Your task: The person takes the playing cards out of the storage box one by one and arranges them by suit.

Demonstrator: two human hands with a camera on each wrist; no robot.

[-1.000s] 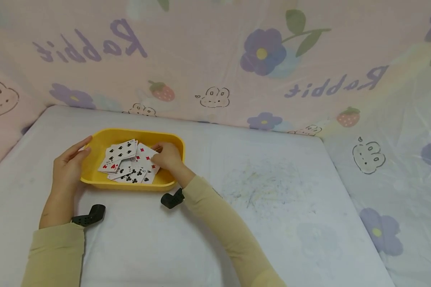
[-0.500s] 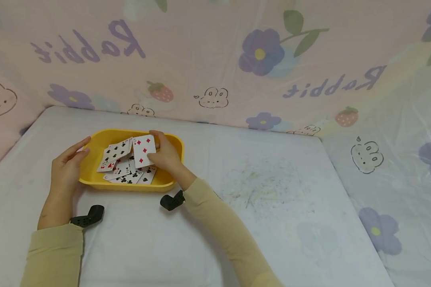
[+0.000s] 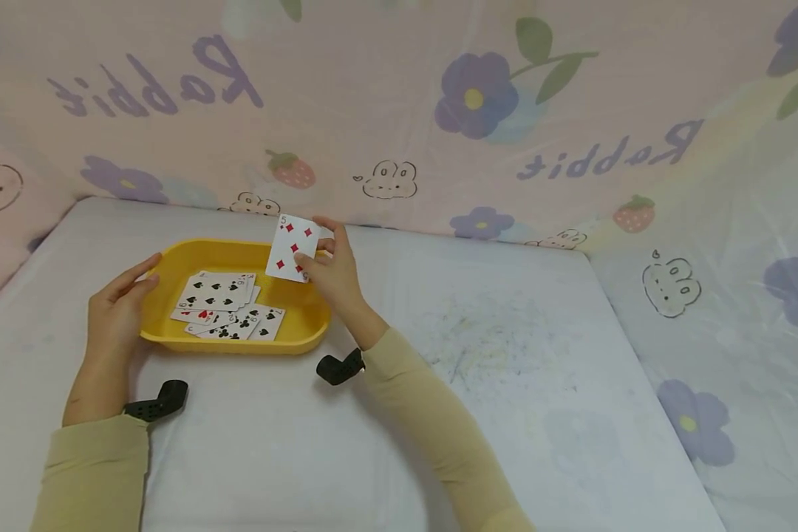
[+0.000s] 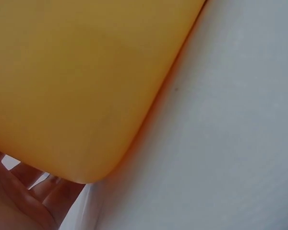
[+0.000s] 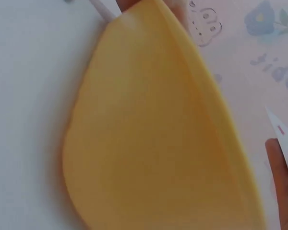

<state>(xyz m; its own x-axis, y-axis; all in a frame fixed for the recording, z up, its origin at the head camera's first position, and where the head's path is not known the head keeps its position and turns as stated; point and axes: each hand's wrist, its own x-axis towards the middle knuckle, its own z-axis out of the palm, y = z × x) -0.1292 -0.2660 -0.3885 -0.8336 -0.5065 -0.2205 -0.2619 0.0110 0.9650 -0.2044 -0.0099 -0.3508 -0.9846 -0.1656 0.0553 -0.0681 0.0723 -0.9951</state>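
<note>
My right hand [image 3: 339,273] pinches a playing card [image 3: 289,240], the five of diamonds, between thumb and fingers, raised above the right back part of a yellow plastic tray [image 3: 299,336]. In the right wrist view a corner of a card [image 5: 284,136] shows beside a finger. Several face-up cards [image 3: 216,292] lie overlapping in the tray, with a six of spades on top. My left hand [image 3: 116,307] holds the tray's left end, thumb at the rim. Its fingers [image 4: 62,196] show beside the tray's outer wall in the left wrist view.
The tray stands at the left of a white-covered table [image 3: 273,443]. A printed cloth wall [image 3: 346,111] rises behind the table and along its sides. Dark scribble marks [image 3: 485,340] stain the surface right of the tray.
The right hand has lifted the five of diamonds off the pile and moved it up and right. The six of spades has settled flatter on the other cards. The left hand stays at the tray.
</note>
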